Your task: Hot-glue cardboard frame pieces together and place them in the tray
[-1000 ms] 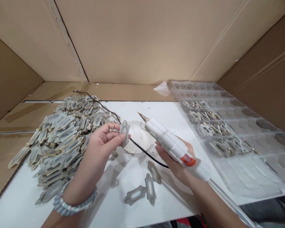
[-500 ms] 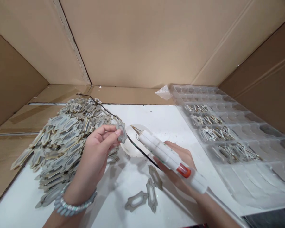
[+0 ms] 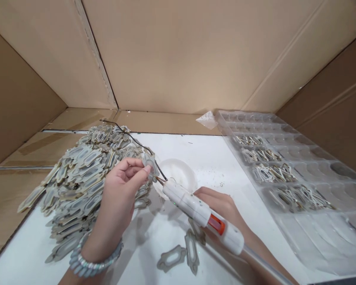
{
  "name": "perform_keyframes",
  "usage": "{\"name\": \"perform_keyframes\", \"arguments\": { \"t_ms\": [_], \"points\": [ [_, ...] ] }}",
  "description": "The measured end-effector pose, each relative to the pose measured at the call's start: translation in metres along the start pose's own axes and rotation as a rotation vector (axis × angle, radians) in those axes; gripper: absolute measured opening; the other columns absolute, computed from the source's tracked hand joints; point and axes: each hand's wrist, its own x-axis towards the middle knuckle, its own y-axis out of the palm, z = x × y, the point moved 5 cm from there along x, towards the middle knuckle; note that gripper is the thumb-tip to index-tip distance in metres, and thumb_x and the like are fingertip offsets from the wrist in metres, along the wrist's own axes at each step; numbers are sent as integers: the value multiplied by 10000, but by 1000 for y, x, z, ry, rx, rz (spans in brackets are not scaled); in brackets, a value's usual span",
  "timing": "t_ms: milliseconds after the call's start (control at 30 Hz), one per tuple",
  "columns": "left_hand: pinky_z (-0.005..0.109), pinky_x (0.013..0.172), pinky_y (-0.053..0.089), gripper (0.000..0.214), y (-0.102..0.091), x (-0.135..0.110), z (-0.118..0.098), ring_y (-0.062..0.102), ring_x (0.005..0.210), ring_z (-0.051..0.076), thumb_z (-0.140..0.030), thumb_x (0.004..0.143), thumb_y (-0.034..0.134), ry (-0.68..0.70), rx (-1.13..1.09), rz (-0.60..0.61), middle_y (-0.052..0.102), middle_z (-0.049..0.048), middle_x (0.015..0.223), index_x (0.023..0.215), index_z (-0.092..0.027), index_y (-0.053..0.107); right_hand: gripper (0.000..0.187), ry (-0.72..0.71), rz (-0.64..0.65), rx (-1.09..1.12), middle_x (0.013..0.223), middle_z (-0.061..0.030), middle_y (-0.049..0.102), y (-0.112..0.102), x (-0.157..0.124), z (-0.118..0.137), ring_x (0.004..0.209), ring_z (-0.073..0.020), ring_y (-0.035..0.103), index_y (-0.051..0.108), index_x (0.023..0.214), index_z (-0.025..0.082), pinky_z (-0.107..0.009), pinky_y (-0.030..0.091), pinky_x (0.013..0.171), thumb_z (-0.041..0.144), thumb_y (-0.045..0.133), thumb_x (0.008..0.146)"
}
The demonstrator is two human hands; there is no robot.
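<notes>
My left hand (image 3: pixel 121 190) pinches a flat grey frame-shaped piece (image 3: pixel 149 161) between thumb and fingers, tilted upright above the table. In my right hand (image 3: pixel 222 208) is a white pen-shaped tool (image 3: pixel 190 202) with an orange-red inset, a pointed brass-coloured tip and a pale tube at its rear. That tip is at the lower edge of the held piece and seems to touch it. Behind the piece runs a thin dark cord (image 3: pixel 136 141), passing out of sight at the tool's front. Below the hands lies a white round dish (image 3: pixel 185 174), partly covered by the tool.
A large heap of similar grey pieces (image 3: pixel 77 170) covers the left. Several loose ones, including a frame piece (image 3: pixel 172 258), lie near the front. At right, a clear compartment tray (image 3: pixel 311 237) holds rows of metal frames (image 3: pixel 273 173). Cardboard walls (image 3: pixel 190 55) enclose the table.
My right hand has moved the tool left and down, bringing its tip from beside the grey piece to its lower edge. My left hand keeps its pinch; the piece is tilted a little differently.
</notes>
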Motion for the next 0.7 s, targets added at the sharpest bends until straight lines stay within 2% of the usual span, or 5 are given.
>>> {"name": "perform_keyframes", "arguments": {
  "t_ms": [367,533,700],
  "points": [
    [119,491,462,214,-7,-3,-2,589,542,72,-295,673,793,215,185,4,658,-21,633,748,-182,627,196,18,41,-18,661,18,511,0,2,3,520,-95,473,507,656,202,-205,328,470,25,447,715],
    [121,443,440,178,-6,-4,-5,557,492,68,-274,680,773,274,229,-13,645,-26,606,740,-185,631,183,37,42,-21,676,23,519,0,2,3,540,-86,495,523,680,191,-191,329,485,31,446,722],
    [119,453,456,165,-6,-5,-7,575,502,72,-269,680,763,305,248,-19,645,-26,600,732,-188,630,185,-12,18,-16,653,37,487,-1,2,5,512,-71,444,489,657,190,-182,293,469,16,444,704]
  ]
}}
